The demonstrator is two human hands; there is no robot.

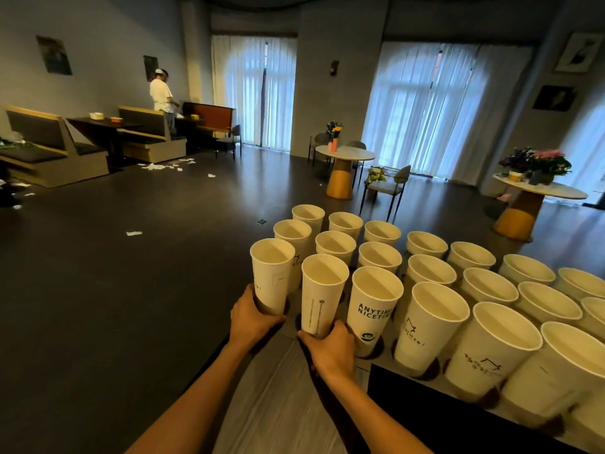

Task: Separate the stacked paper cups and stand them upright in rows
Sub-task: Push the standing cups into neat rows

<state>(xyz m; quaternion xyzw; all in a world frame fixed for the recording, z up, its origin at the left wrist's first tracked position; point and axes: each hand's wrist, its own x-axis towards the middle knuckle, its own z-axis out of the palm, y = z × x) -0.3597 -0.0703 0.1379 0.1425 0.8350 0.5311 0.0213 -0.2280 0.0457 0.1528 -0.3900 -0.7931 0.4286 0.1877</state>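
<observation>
White paper cups, about twenty-two counted, are stood upright in rows on the counter. One cup at 9 o'clock is gripped by the left hand, another by the right hand. A dark-floored café room is seen behind.

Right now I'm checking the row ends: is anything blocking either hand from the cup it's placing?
Nothing visible. The left hand already grips the leftmost cup near its base, and the right hand grips the next cup at its base, beside the "ANYTIME" cup.
</observation>
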